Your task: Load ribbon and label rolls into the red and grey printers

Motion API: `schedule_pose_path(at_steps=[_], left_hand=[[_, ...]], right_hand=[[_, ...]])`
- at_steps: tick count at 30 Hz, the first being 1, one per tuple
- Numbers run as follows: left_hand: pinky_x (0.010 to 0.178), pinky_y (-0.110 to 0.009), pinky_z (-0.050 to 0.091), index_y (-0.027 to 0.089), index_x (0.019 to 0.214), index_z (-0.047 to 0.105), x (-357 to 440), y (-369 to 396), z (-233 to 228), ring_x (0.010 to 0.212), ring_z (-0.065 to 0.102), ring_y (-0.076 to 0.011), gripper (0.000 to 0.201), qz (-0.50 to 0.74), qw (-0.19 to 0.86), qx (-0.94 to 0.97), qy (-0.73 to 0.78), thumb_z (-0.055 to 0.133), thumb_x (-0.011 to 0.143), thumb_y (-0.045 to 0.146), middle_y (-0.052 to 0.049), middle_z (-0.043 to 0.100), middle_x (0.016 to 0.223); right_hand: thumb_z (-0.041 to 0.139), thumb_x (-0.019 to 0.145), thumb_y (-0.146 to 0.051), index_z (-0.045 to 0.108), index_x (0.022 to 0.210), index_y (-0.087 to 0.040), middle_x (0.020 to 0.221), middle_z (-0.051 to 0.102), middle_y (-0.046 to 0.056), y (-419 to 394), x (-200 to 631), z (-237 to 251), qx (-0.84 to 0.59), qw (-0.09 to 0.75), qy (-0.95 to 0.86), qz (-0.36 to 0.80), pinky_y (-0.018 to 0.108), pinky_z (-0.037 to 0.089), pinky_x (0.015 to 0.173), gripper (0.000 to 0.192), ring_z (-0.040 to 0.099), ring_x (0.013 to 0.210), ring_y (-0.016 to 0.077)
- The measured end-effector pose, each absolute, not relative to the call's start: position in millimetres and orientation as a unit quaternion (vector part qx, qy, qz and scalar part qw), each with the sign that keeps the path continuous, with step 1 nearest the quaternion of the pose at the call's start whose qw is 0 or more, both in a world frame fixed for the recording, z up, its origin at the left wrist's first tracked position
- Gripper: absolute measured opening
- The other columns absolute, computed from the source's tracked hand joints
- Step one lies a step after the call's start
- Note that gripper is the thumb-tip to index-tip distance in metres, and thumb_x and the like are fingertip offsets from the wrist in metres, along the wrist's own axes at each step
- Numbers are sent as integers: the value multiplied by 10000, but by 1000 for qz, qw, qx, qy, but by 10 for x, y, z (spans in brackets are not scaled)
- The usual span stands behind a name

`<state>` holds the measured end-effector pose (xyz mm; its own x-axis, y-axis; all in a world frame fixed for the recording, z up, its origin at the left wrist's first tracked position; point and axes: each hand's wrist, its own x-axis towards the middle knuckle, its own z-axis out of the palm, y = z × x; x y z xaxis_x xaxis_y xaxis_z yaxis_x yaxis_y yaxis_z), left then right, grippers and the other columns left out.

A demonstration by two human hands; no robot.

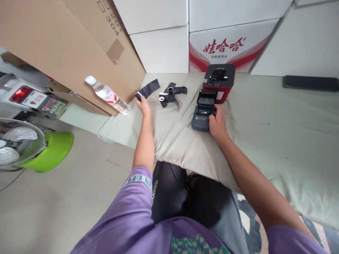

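Left hand is pinching the end of a black strip out by the water bottle; right hand is gripping the grey printer, lid open, on the soft bedding just before the red printer. Risks: printer tipping on the cushion, strip snagging or slipping, loose spool rolling away.

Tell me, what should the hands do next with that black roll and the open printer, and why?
Probably bring the left hand with its black roll across to the grey printer. The printer's lid is open and the right hand rests on its front edge, steadying it. The roll is off to the left, apart from the printer, so carrying it over seems the next small move.
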<state>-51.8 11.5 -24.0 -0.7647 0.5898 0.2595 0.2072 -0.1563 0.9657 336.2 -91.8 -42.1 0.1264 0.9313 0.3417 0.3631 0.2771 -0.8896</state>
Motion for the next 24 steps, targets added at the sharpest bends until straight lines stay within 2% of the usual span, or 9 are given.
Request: schedule_pose_path(at_steps=[3, 7, 11, 14, 16, 18, 21, 22, 24], left_hand=[[1243, -381, 447, 221, 1111, 526, -383, -20, -122, 1323, 702, -205, 154, 634, 97, 322, 697, 630, 1003, 257, -112, 745, 1318], [1303, -572, 333, 247, 1045, 531, -186, -189, 17, 1375, 683, -294, 274, 494, 50, 354, 792, 767, 946, 347, -97, 792, 1262], [1262, -648, 343, 234, 978, 544, -145, -206, 6, 1422, 633, -355, 278, 444, 78, 365, 815, 803, 903, 299, -130, 778, 1256], [1278, -705, 292, 209, 1011, 569, -174, -180, -36, 1581, 459, -377, 302, 438, 83, 368, 816, 835, 877, 264, -191, 675, 1475], [1296, -733, 246, 212, 1063, 593, -175, -184, -35, 1668, 314, -384, 327, 419, 64, 378, 823, 848, 868, 272, -199, 545, 1647], [1301, -746, 229, 224, 1122, 612, -142, -218, 0, 1693, 248, -400, 374, 391, 50, 386, 834, 863, 853, 293, -194, 428, 1747], [1298, -696, 278, 210, 1245, 599, -30, -319, 90, 1671, 292, -418, 532, 411, -16, 368, 834, 888, 828, 369, -238, 351, 1770], [1292, -646, 318, 206, 1272, 588, 15, -359, 119, 1638, 363, -400, 528, 436, -47, 368, 820, 859, 858, 389, -244, 410, 1726], [1229, -512, 428, 210, 1258, 587, 99, -432, 152, 1459, 586, -324, 383, 485, -69, 402, 773, 733, 962, 403, -201, 624, 1506]], right_hand=[[516, 869, -327, 544, 1404, -233, 1449, 611, 169, -915, 3358, -425, -535, 529, -601, 271, 657, 407, 1305, 544, 571, 1400, 322], [533, 886, -347, 542, 1390, -266, 1438, 619, 145, -913, 3366, -433, -528, 533, -601, 275, 665, 406, 1301, 511, 571, 1389, 323], [547, 891, -349, 541, 1390, -265, 1450, 609, 146, -916, 3375, -434, -525, 532, -604, 276, 669, 398, 1307, 506, 563, 1396, 322], [564, 887, -354, 543, 1381, -269, 1438, 614, 146, -918, 3377, -433, -524, 533, -606, 272, 677, 394, 1308, 501, 564, 1391, 323], [567, 888, -358, 539, 1380, -273, 1438, 618, 145, -920, 3378, -430, -524, 532, -608, 272, 683, 388, 1309, 500, 566, 1393, 322], [566, 886, -357, 536, 1383, -267, 1447, 616, 150, -924, 3377, -426, -525, 529, -608, 271, 688, 383, 1310, 506, 567, 1400, 321], [572, 886, -360, 537, 1392, -247, 1451, 609, 168, -931, 3373, -420, -530, 526, -608, 271, 688, 388, 1306, 520, 571, 1399, 325], [577, 890, -364, 538, 1392, -247, 1446, 609, 168, -932, 3371, -419, -530, 527, -607, 271, 687, 392, 1304, 518, 575, 1394, 326], [588, 898, -375, 541, 1387, -260, 1431, 613, 160, -934, 3367, -419, -528, 532, -605, 270, 689, 399, 1298, 504, 579, 1383, 328]])
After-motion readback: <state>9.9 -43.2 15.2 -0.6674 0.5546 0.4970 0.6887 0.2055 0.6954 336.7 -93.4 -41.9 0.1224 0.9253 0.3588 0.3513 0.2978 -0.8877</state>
